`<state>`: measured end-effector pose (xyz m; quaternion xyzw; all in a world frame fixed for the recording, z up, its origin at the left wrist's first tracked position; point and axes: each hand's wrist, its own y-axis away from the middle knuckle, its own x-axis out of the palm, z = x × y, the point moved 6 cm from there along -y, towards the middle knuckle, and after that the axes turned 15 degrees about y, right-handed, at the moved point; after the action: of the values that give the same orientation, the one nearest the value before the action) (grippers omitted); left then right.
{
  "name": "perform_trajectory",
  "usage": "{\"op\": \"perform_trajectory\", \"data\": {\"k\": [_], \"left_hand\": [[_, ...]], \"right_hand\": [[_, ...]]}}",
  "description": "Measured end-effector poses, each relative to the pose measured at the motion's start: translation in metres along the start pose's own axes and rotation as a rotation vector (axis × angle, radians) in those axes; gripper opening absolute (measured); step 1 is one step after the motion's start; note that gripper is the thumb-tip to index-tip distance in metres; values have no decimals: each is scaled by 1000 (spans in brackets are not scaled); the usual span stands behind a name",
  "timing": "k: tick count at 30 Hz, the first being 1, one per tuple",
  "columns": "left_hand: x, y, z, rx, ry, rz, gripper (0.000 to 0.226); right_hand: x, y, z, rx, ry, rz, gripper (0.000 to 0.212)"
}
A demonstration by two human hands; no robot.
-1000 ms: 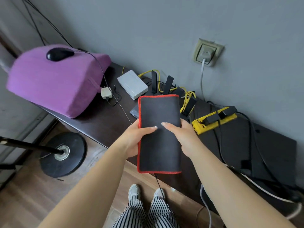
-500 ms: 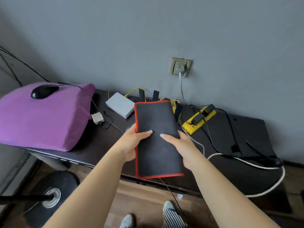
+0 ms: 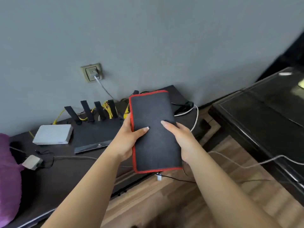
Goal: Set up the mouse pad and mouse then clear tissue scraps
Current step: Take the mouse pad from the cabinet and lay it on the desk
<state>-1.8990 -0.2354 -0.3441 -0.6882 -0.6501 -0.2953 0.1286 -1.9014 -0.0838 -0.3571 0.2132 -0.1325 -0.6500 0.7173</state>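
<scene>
A black mouse pad with red stitched edging is folded over on its right side and held upright in the air in front of me. My left hand grips its left edge with the thumb on the front. My right hand grips its right side, thumb also on the front. The mouse is out of view now. No tissue scraps are visible.
A low dark table at the left carries a black router with antennas, a white box, a small adapter, cables and a purple cushion. A dark glossy desk stands at the right. Wood floor lies between.
The view has swung to the right: the purple cushion with the mouse slid off to the left and a dark desk came in at the right. Both hands still hold the pad.
</scene>
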Motion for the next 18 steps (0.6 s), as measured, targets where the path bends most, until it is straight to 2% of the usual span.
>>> {"op": "perform_trajectory", "data": {"k": [2,6,11,14,18], "left_hand": [[36,-3,18,-60,-1,88,52],[128,-6,70,-174,-44,258,56],[248,6,153,-261,-130,416,53],[313,17,207,-333,-182,504,54],[389,41,267,-375,-280,659,51]], "right_hand": [[-38,17,-7,14,-50,-69,25],[-134,57,-32,27,-116,-279,39],[-254,123,-69,4,-272,-548,19],[-318,164,-98,20,-338,-655,31],[-385,223,-133,44,-413,-831,32]]}}
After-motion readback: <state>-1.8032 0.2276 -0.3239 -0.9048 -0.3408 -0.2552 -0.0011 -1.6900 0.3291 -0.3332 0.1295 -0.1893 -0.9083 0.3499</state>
